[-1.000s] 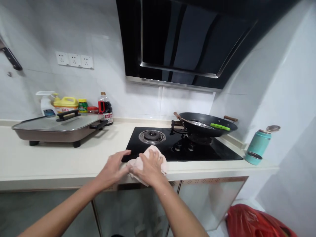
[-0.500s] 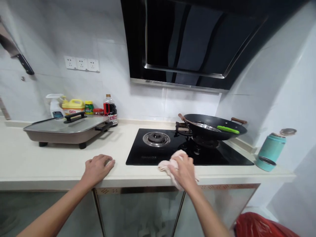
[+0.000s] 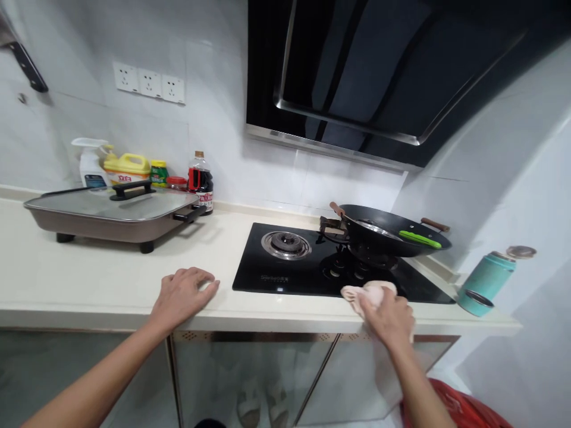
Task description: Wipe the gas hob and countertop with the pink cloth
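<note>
My right hand (image 3: 391,318) grips a pale pink cloth (image 3: 359,296), pressed at the front edge of the black gas hob (image 3: 254,279), below its knobs. Part of the cloth is hidden under the palm. On the pale countertop (image 3: 102,285), left of the hob, my left hand (image 3: 184,294) rests with its fingers loosely bent and the thumb apart, holding nothing. A black wok (image 3: 379,229) with wooden handles sits on the right burner, and a bright green handle (image 3: 419,239) lies across its rim. The left burner (image 3: 286,245) is bare.
A lidded electric pan (image 3: 111,217) stands on the left, with a yellow jug (image 3: 129,169), a spray bottle (image 3: 93,163) and a dark sauce bottle (image 3: 201,184) behind it. A teal flask (image 3: 486,282) is at the right end. The range hood (image 3: 357,77) hangs above.
My right hand has slid the cloth to the right along the hob's front edge. The left hand stays on the countertop. The whole view has tilted and shifted a little.
</note>
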Demonstrator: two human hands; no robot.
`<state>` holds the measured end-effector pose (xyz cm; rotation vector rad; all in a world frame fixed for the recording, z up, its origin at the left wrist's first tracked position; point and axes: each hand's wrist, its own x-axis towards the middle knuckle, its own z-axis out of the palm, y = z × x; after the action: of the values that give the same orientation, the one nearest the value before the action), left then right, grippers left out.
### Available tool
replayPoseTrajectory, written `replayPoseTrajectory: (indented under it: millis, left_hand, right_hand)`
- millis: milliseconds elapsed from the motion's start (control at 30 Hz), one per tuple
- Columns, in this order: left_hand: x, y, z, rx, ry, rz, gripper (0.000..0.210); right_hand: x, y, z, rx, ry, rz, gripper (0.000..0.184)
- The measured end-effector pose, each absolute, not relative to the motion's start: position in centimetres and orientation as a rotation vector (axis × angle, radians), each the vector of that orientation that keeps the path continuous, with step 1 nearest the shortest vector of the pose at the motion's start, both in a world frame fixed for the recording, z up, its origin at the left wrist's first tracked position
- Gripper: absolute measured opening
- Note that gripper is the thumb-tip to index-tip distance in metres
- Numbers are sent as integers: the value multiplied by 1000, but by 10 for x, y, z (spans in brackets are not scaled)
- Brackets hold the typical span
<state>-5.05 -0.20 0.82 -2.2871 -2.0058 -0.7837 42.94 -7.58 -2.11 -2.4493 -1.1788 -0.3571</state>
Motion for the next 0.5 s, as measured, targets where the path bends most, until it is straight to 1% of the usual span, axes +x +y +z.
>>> replayPoseTrajectory:
  millis: [167,300,400,500]
  left_hand:
    - [-51,-3,12,-2320,-2030,-822,46]
    - [-52,-3,10,-2307,-1988,-818,45]
    - [-52,-3,7,-2262,-1963,-829,42]
    - [-54,-2,4,-2239,-1957,-837,41]
  right_hand:
    - [295,-62,-23,-2100,-1473,-335,71]
    - [203,-59,-26,-1698,-1686,-176,53]
    - [162,-61,-24,-1386,-1754,88,48]
    - [152,-53,-12,-1168,-1626,528,42]
